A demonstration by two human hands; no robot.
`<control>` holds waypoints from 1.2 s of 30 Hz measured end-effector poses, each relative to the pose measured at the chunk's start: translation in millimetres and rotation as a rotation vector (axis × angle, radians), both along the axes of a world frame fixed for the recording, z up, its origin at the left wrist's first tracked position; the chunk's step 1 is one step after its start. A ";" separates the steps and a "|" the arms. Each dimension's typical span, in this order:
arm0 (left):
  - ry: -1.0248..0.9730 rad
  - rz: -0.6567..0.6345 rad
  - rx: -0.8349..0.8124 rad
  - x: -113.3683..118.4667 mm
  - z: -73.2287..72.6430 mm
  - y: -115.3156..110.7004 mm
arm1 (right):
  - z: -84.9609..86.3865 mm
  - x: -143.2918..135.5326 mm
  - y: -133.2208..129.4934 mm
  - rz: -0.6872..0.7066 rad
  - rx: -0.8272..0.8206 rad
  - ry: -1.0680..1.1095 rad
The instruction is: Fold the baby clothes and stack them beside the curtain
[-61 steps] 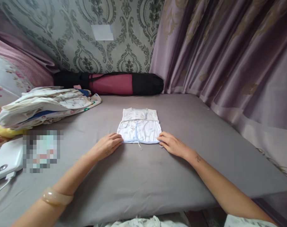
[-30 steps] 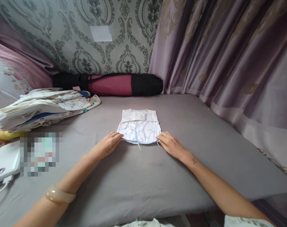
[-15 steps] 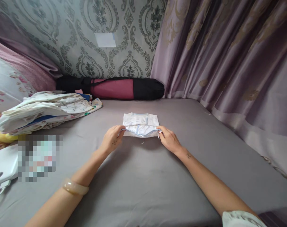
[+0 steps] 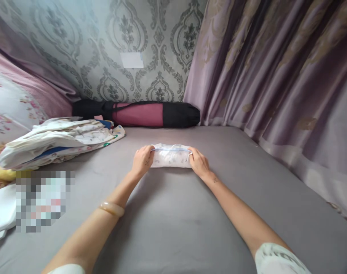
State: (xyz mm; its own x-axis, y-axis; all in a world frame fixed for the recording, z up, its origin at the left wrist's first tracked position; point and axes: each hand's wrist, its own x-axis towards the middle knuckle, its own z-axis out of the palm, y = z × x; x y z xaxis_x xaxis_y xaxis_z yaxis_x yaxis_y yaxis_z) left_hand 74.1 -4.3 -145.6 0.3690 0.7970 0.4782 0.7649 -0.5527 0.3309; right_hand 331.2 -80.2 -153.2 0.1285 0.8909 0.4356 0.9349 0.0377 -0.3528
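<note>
A small white printed garment (image 4: 171, 158) with light-blue edging lies folded on the grey sheet, in the middle of the head view. My left hand (image 4: 144, 160) pinches the left end of its blue-trimmed edge. At the right end, my right hand (image 4: 199, 161) pinches the same edge, with a thin white tie showing by the fingers. The edge is stretched straight between both hands and lies over the far part of the garment. My fingertips are partly hidden by the backs of the hands.
A heap of printed clothes (image 4: 61, 139) lies at the left. Along the wall rests a long black and maroon bag (image 4: 137, 115). A white device with a cable (image 4: 2, 209) is at the left edge, beside a blurred-out item. Purple curtains (image 4: 261, 76) hang at the right.
Both hands have carried the garment's blue-trimmed edge away from me, folding it over the far part. The printed outer side now faces up. The camera has tilted slightly upward.
</note>
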 end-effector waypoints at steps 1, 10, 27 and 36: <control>0.016 0.015 -0.016 2.7 0.2 4.4 | 0.1 0.0 4.6 -0.009 -0.018 -0.004; 0.126 0.079 -0.176 19.1 -8.9 44.0 | -1.5 5.4 41.4 -0.108 -0.261 -0.046; -0.158 0.323 -0.478 22.2 -23.9 63.7 | -17.4 20.3 64.4 -0.220 -0.299 0.159; -0.152 0.319 -0.326 23.0 -40.1 68.0 | -14.4 15.7 63.4 -0.272 -0.319 0.124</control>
